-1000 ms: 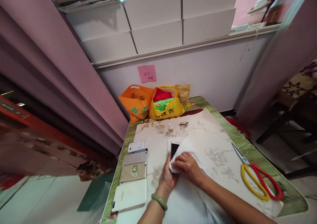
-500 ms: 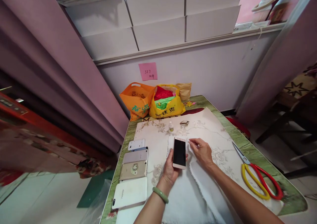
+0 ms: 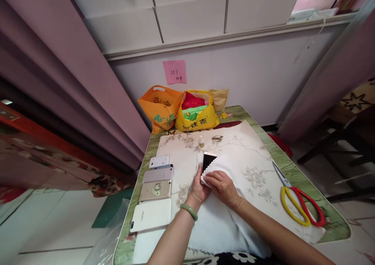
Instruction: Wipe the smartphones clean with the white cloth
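My left hand point(image 3: 199, 190), with a green bangle at its wrist, is closed around a phone point(image 3: 208, 159) with a black screen and light frame. A white cloth point(image 3: 219, 230) lies beneath, and a fold of it covers the phone's lower part. My right hand point(image 3: 222, 187) pinches that fold and presses it over the screen. Just beyond the phone stand a small white-capped bottle point(image 3: 201, 141) and a pair of glasses point(image 3: 217, 138).
Several phones lie in a column on the left, the nearest a white phone point(image 3: 150, 215). Large scissors point(image 3: 299, 198) with red and yellow handles rest on the right. An orange bag point(image 3: 160, 108) and a yellow bag point(image 3: 196, 122) stand at the back of the green table point(image 3: 336, 230).
My right hand has moved left, bringing the cloth's edge over the phone screen, which was uncovered before. The view has shifted slightly downward.
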Demonstrator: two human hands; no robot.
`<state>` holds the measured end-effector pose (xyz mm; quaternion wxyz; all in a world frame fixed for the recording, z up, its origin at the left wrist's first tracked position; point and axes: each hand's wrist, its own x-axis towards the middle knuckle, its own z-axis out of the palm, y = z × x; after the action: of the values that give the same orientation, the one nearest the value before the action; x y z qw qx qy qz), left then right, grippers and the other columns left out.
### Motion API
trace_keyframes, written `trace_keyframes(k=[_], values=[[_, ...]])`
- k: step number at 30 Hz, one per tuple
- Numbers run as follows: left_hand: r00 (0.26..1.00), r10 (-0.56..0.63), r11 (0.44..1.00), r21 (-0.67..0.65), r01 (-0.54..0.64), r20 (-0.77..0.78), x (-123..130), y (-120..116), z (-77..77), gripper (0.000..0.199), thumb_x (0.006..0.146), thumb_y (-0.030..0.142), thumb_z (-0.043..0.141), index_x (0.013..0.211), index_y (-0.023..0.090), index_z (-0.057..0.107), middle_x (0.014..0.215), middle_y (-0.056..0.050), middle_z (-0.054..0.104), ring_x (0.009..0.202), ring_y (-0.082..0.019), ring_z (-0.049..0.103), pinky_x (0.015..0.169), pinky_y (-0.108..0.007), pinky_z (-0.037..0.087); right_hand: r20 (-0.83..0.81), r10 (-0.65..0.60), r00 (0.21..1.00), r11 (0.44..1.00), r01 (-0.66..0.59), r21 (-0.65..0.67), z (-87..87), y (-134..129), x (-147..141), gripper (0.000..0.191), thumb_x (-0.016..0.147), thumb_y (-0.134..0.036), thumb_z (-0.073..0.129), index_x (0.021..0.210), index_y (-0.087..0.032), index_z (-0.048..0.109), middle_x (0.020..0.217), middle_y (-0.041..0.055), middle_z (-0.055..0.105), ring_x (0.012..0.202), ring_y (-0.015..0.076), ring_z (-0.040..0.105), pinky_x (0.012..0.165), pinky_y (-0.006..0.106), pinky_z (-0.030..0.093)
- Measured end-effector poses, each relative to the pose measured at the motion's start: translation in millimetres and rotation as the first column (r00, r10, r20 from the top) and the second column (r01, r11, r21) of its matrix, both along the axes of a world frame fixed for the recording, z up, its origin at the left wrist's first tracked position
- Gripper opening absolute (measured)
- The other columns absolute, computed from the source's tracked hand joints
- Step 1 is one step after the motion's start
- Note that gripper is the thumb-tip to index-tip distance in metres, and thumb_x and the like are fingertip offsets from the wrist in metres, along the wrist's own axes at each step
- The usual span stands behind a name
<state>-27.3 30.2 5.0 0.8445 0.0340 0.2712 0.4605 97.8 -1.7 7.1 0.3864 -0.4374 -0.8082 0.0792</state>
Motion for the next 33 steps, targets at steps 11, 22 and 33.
trace_keyframes(k=[11,22,33], values=[[0.992,0.123,0.992,0.006,-0.123,0.022,8.8,4.3,-6.2,0.032,0.09,0.029,0.058,0.118,0.014,0.064,0.117,-0.009,0.07,0.114,-0.019,0.062,0.105,-0.03,0.043,0.243,-0.277,0.93,0.958,0.286,-0.002,15.5,31.3,22.4,0.039,0.096,-0.028,0.05,0.134,-0.034,0.054,0.135,0.0017,0.059,0.137,0.0343,0.036,0.112,0.067,0.007],[0.997,-0.056,0.998,-0.036,0.054,-0.046,-1.0,-2.5,-4.5,0.041,0.087,0.044,0.061,0.105,0.007,0.067,0.095,-0.014,0.073,0.102,-0.026,0.067,0.094,-0.037,0.051,0.293,0.081,0.953,0.996,-0.063,-0.07,20.7,-15.1,14.7,0.047,0.097,-0.03,0.05,0.143,-0.038,0.043,0.141,-0.0003,0.054,0.139,0.0274,0.036,0.116,0.063,0.008],[0.996,0.093,0.995,0.047,-0.093,-0.008,5.7,-1.5,-0.8,0.036,0.091,0.033,0.058,0.121,0.015,0.064,0.12,-0.008,0.069,0.112,-0.019,0.063,0.105,-0.03,0.043,0.537,-0.305,0.787,0.924,0.382,-0.034,4.0,9.7,38.9,0.057,0.099,-0.052,0.03,0.151,-0.028,0.028,0.152,0.0022,0.04,0.145,0.0316,0.022,0.114,0.066,-0.004]])
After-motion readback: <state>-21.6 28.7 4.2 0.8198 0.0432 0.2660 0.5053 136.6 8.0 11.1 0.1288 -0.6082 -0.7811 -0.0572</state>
